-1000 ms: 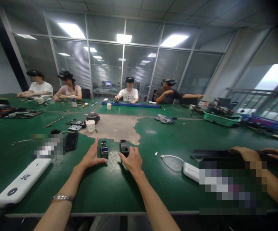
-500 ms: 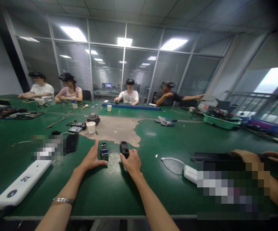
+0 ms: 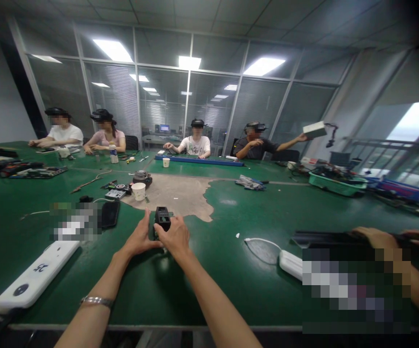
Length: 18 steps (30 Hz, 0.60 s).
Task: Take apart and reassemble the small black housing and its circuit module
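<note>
My right hand (image 3: pixel 176 238) grips a small black plastic housing (image 3: pixel 162 216) with openings in its top, thumb on the near side and fingers at its right. The housing is over the spot of a small electronic module with boards, which is now almost wholly hidden beneath it; I cannot tell whether the two touch. My left hand (image 3: pixel 140 237) is just to the left, fingers up and thumb stretched out, open around that side. Whether its thumb touches the module is hidden.
On the left lie a white power strip (image 3: pixel 38 275) and a black phone (image 3: pixel 110 214). Ahead are a paper cup (image 3: pixel 139 191) and loose electronic parts. To the right are a white cable (image 3: pixel 263 240), another person's hand (image 3: pixel 374 238) on a black bar, and a green basket (image 3: pixel 336 183).
My right hand has carried the black housing left, over the small module. My left hand has stayed nearly still. Across the table, a person has lifted a white box.
</note>
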### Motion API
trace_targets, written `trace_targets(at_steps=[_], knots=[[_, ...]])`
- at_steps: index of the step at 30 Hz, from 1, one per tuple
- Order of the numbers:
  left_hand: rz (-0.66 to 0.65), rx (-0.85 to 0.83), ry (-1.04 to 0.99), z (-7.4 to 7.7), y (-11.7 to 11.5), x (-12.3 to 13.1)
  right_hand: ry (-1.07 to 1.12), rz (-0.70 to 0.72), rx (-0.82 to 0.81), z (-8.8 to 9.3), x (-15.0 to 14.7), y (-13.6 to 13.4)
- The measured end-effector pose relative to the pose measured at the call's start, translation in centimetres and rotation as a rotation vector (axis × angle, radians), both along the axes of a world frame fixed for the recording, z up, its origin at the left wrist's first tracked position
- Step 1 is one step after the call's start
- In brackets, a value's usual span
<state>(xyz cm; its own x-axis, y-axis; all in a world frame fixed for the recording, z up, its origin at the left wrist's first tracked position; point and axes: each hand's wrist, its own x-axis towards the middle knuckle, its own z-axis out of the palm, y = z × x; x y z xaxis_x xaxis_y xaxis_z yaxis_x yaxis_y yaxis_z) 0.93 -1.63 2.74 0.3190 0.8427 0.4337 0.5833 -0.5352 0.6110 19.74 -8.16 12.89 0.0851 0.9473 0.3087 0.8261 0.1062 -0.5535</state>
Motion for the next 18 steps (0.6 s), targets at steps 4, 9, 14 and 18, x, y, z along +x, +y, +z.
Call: trace_targets(at_steps=[4,9,14,18], knots=[[-0.004,0.002,-0.039,-0.2,0.1,0.0,-0.055,-0.017,-0.010,-0.1,-0.9,0.1],[-0.019,0.016,-0.045,-0.7,0.3,-0.1,-0.085,-0.013,-0.011,-0.2,-1.6,0.2],[-0.030,0.027,-0.035,-0.7,0.4,-0.2,-0.122,-0.004,-0.026,-0.8,-1.9,0.2],[-0.020,0.041,-0.027,-0.8,0.5,-0.1,-0.145,-0.003,-0.050,-1.3,-2.1,-0.1]])
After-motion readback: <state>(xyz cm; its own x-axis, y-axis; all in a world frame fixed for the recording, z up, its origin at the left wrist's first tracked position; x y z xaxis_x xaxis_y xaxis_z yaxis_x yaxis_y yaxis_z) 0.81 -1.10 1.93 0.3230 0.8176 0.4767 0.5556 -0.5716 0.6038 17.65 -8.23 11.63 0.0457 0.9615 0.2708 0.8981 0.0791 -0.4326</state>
